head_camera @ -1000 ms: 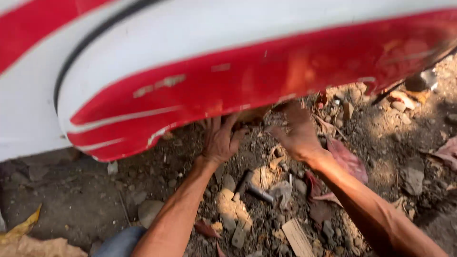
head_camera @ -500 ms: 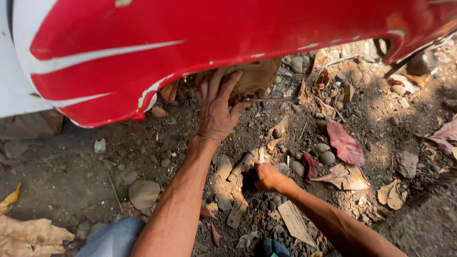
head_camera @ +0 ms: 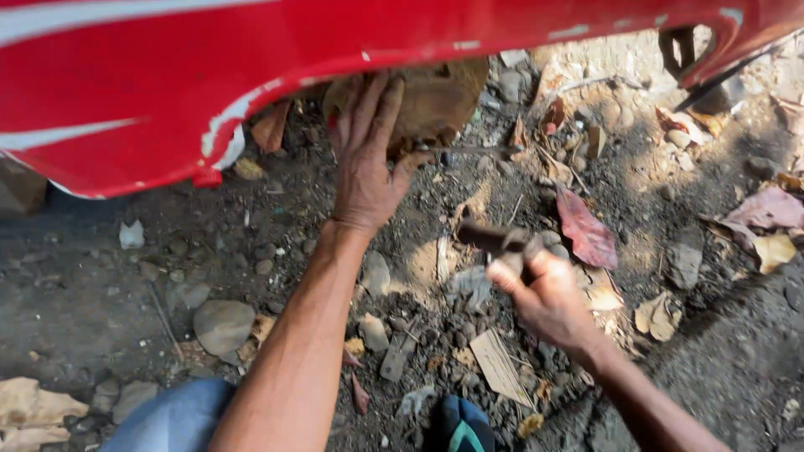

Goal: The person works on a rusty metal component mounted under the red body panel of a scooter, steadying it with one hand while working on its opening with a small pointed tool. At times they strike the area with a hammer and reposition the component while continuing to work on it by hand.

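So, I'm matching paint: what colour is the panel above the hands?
Red with white stripes and chipped spots, on the body panel, seen in the head view.

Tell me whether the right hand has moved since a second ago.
Yes. The right hand has dropped away from the red painted body panel toward the stony ground and now grips a dark metal tool.

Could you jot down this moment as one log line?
left hand: pressed on brown block under red panel | right hand: grips dark tool | ground: dirt, stones, leaves
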